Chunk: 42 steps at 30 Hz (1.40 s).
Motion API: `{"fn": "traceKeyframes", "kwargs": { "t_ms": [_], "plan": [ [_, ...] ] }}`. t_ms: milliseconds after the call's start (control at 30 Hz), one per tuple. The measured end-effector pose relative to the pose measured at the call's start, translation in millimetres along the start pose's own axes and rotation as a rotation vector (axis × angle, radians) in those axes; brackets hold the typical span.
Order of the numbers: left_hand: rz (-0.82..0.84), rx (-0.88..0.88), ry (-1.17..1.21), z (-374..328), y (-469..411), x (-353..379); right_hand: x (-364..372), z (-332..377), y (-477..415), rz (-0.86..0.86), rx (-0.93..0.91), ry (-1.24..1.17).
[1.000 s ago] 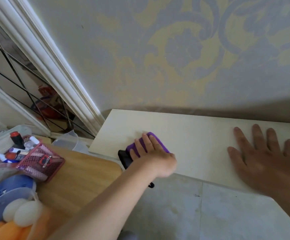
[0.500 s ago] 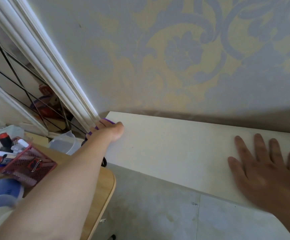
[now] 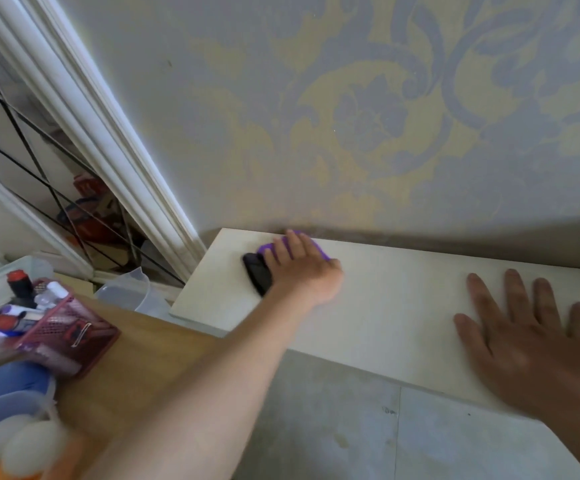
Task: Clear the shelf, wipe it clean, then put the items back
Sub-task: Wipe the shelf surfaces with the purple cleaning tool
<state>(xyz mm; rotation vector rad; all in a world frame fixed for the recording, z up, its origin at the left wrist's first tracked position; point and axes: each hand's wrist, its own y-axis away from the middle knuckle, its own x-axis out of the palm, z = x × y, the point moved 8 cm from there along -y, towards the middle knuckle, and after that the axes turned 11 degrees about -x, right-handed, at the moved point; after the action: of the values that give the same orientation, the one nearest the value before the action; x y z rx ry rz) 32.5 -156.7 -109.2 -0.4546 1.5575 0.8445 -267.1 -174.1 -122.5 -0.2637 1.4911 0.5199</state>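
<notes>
A pale wooden shelf (image 3: pixel 396 306) runs along the patterned wall, bare of items. My left hand (image 3: pixel 302 271) presses a purple cloth (image 3: pixel 269 249) with a black part (image 3: pixel 257 273) onto the shelf's left end, close to the wall. My right hand (image 3: pixel 538 344) lies flat with fingers spread on the shelf's right part, holding nothing.
A wooden table (image 3: pixel 132 368) stands lower left, bearing a red mesh basket (image 3: pixel 70 337) of pens and bottles, a blue item (image 3: pixel 7 386) and white round things (image 3: pixel 25 448). A clear plastic jug (image 3: pixel 125 292) sits by the white door frame (image 3: pixel 115 140). Grey tiled floor (image 3: pixel 350 427) lies below the shelf.
My left hand slid the purple cloth from the shelf's front edge out to the far left corner, then back right along the wall side. My right hand stayed flat on the shelf.
</notes>
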Motion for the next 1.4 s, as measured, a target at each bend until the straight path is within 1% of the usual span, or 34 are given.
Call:
{"fn": "traceKeyframes", "kwargs": {
  "t_ms": [67, 133, 167, 200, 233, 267, 333, 400, 467, 500, 533, 600, 667, 733, 767, 833, 933, 1100, 1267, 1400],
  "plan": [
    [0.011, 0.223, -0.014, -44, 45, 12, -1, 0, 2, 0.003, -0.003, 0.006],
    [0.022, 0.411, -0.046, -66, 78, 23, -1, 0, 2, -0.009, -0.006, 0.012],
    [0.038, 0.449, -0.058, -66, 82, 25, -2, -1, 2, -0.006, -0.008, 0.011],
    [0.050, 0.442, -0.067, -58, 77, 24, -2, -1, 3, 0.000, -0.009, 0.010],
    [0.049, 0.395, -0.075, -43, 67, 21, -1, -1, 3, 0.005, -0.009, 0.007],
    [0.043, 0.312, -0.078, -23, 54, 16, -1, -2, 4, 0.007, -0.008, 0.006],
    [0.065, 0.092, -0.042, 29, 29, 6, -1, -2, 3, 0.011, -0.011, 0.003],
    [0.129, -0.117, 0.006, 77, 18, 4, -2, -2, 3, 0.013, -0.004, -0.008],
    [0.161, -0.232, 0.032, 95, 22, 4, -1, -1, 3, 0.020, 0.003, -0.009],
    [0.166, -0.245, 0.039, 89, 29, 6, -1, -1, 2, 0.023, 0.004, -0.012],
    [0.176, -0.222, 0.044, 74, 40, 10, -2, 0, 2, 0.020, 0.004, -0.017],
    [0.200, -0.085, 0.031, 31, 69, 24, -2, 0, 3, 0.012, -0.001, -0.014],
    [0.216, 0.044, 0.020, 3, 92, 34, -3, 0, 3, 0.009, -0.007, -0.012],
    [0.229, 0.075, 0.041, 4, 90, 33, -4, 0, 4, 0.013, -0.016, -0.004],
    [0.227, 0.055, 0.050, 13, 84, 30, -3, -1, 4, 0.017, -0.017, -0.004],
    [0.191, -0.056, 0.069, 46, 65, 21, -4, -1, 4, 0.016, -0.014, -0.013],
    [0.162, -0.294, 0.138, 94, 43, 11, -3, 0, 4, 0.016, -0.020, -0.014],
    [0.169, -0.559, 0.242, 111, 26, -2, -2, -2, 3, 0.017, -0.031, -0.026],
    [0.115, -0.753, 0.346, 139, -2, -9, 0, -1, 1, 0.008, -0.042, -0.033],
    [0.128, -0.822, 0.385, 167, -35, -4, 1, -2, 0, 0.006, -0.037, -0.038]
  ]
}}
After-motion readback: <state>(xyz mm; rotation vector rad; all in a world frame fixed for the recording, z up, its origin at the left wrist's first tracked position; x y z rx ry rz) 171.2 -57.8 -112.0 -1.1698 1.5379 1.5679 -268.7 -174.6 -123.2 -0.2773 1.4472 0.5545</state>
